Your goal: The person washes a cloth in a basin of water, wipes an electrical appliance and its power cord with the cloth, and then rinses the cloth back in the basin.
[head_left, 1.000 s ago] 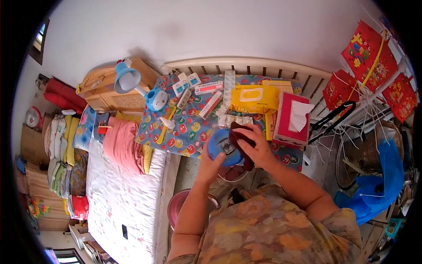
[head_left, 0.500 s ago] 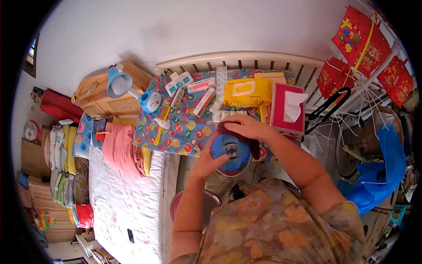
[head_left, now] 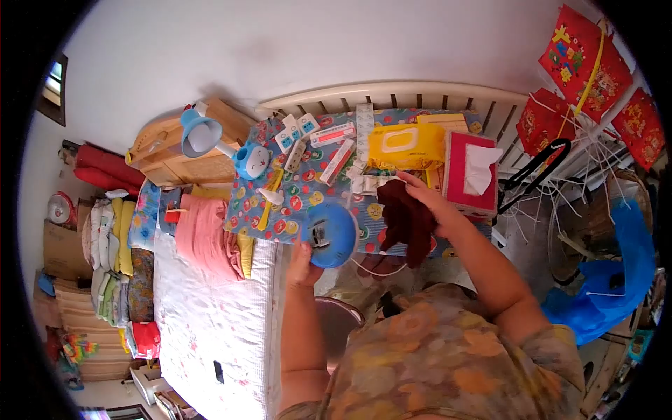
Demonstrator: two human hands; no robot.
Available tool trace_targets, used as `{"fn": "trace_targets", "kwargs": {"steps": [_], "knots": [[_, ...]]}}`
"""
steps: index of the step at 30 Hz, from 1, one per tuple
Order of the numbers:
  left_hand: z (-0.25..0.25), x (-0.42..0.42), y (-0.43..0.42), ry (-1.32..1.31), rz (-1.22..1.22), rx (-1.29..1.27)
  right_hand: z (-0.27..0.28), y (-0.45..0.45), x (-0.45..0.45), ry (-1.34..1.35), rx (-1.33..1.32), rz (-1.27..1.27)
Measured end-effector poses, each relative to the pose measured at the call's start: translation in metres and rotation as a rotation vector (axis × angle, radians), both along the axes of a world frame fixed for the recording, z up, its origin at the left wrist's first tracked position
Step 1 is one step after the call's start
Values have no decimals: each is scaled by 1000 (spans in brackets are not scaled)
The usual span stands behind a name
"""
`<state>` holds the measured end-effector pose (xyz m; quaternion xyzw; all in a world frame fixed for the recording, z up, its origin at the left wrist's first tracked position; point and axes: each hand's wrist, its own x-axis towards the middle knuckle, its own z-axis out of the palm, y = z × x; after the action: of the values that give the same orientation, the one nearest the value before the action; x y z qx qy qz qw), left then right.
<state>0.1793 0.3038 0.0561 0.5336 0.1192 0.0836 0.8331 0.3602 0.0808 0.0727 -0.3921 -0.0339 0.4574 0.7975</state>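
Note:
My left hand [head_left: 302, 266] grips the edge of a round blue object [head_left: 330, 236] with a recessed grey and dark patch on its visible face. I cannot make out its exact kind. A thin white curved piece shows just right of it, over the floor. In my right hand [head_left: 439, 208] hangs a dark red-brown cloth [head_left: 407, 222], bunched and apart from the blue object. Both hands are over the near edge of a table with a patterned blue tablecloth [head_left: 297, 203].
On the table stand a blue desk lamp [head_left: 250, 161], power strips [head_left: 295, 155], a yellow wipes pack [head_left: 406, 145] and a pink tissue box [head_left: 458, 175]. A bed [head_left: 203, 315] lies left, a stool [head_left: 339, 322] below. Red paper decorations [head_left: 581, 63] and a blue bag [head_left: 623, 259] are right.
The blue object has moved left and tilted in my left hand. My right hand has drawn the cloth off it to the right. The whole view has shifted slightly.

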Motion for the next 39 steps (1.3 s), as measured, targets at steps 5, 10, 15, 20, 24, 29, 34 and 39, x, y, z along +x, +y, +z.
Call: {"fn": "trace_targets", "kwargs": {"steps": [5, 10, 15, 20, 24, 29, 34, 39], "knots": [[1, -11, 23, -4, 26, -194, -4, -9, 1, 259, 240, 142], [38, -9, 30, 19, -101, -35, 31, -9, 1, -245, 176, 79], [65, 3, 29, 60, -229, 37, 70, 13, 5, -1139, 94, 179], [67, 9, 28, -36, -296, -33, 81, 24, -3, -1493, 14, 363], [56, 8, 33, -29, -251, -23, 78, 22, 3, -1434, -69, 493], [55, 11, 44, -41, -328, -87, 63, 18, 25, -866, -110, 638], [80, 20, 43, -43, -386, -89, 35, 25, 34, -375, 141, 632], [84, 37, 48, -30, -513, 18, 53, 33, 37, -564, -78, 564]]}}
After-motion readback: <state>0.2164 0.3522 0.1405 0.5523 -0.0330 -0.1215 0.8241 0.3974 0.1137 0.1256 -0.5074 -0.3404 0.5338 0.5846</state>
